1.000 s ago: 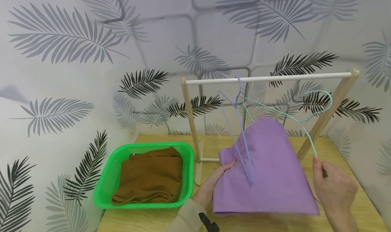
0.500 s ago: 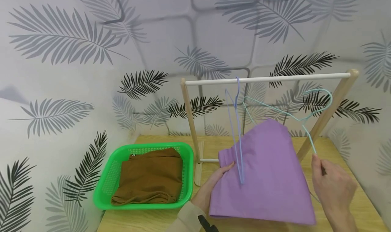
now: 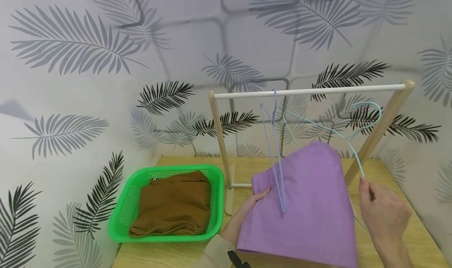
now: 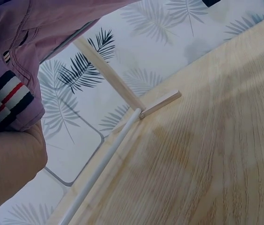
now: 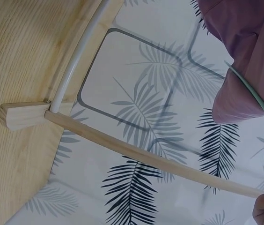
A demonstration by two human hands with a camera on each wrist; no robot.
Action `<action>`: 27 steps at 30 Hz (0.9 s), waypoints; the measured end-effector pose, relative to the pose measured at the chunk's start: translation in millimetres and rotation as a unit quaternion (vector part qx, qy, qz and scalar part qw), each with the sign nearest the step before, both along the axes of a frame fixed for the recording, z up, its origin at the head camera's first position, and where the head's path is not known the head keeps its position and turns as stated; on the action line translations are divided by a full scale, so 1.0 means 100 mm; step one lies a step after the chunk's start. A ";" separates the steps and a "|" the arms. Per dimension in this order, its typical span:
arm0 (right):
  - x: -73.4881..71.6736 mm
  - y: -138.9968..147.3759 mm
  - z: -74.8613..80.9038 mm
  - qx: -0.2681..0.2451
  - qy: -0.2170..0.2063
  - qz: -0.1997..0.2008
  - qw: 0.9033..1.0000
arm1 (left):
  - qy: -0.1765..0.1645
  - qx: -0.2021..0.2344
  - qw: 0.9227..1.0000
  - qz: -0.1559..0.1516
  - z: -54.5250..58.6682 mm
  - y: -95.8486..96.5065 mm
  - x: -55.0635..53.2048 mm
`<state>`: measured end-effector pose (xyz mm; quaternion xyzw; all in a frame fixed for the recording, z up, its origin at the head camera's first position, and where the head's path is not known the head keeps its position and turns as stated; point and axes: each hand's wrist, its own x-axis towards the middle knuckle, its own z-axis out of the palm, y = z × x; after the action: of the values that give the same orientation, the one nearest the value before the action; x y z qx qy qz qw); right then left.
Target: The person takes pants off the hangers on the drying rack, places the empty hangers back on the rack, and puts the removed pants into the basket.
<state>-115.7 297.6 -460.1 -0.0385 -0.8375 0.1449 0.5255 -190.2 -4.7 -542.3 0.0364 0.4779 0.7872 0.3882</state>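
A purple garment [image 3: 307, 205] hangs between my two hands in the head view. My left hand [image 3: 245, 213] holds it at its left edge, thumb in front and fingers hidden behind the cloth. A striped tab [image 4: 10, 101] on the garment shows in the left wrist view, beside that hand. My right hand [image 3: 385, 213] grips one arm of a mint green hanger [image 3: 347, 137], whose hook points up and right. The hanger's lower part runs behind the garment and reappears at its right edge. In front of the cloth dangles a lilac hanger [image 3: 273, 130], hooked on the rack.
A small rack with a white rail [image 3: 332, 90] and wooden legs [image 3: 220, 142] stands on the wooden table [image 3: 141, 254]. To the left sits a green basket [image 3: 121, 207] with a folded brown garment [image 3: 176, 205] inside. A leaf-patterned wall rises behind.
The purple garment's lower edge has moved down and left, while its top has slid right and slightly down. My right hand and the green hanger have shifted slightly. The lilac hanger has swung.
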 end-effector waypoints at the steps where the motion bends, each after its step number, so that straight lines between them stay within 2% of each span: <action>1: 0.00 0.00 0.00 -0.001 -0.001 -0.001 1.000 | 0.001 0.000 1.000 -0.001 0.00 0.00 0.00; 5: -0.01 0.00 0.00 -0.005 -0.003 -0.006 1.000 | 0.009 -0.013 1.000 0.005 0.03 -0.01 0.01; 9: -0.03 0.02 -0.02 -0.008 -0.007 -0.015 1.000 | 0.011 -0.010 1.000 0.009 0.15 -0.05 0.02; 11: -0.03 0.04 -0.03 -0.011 -0.014 -0.018 1.000 | 0.010 -0.001 1.000 0.004 0.22 -0.07 0.04; 17: -0.02 0.11 0.01 -0.010 -0.054 -0.022 0.998 | 0.017 -0.027 0.999 -0.025 0.35 -0.18 0.11; 19: -0.01 0.11 0.02 -0.010 -0.061 -0.021 0.998 | 0.014 -0.031 0.999 -0.025 0.37 -0.20 0.13; 22: 0.00 0.10 0.04 -0.016 -0.059 -0.021 0.998 | 0.026 -0.055 0.998 -0.004 0.37 -0.21 0.15; 27: 0.02 0.07 0.06 -0.022 -0.051 -0.029 0.998 | 0.035 -0.114 0.992 0.032 0.28 -0.27 0.15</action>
<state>-113.8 304.9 -454.3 -0.0816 -0.8582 0.1453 0.4855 -174.9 -32.0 -514.8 0.0043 0.5792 0.7375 0.3473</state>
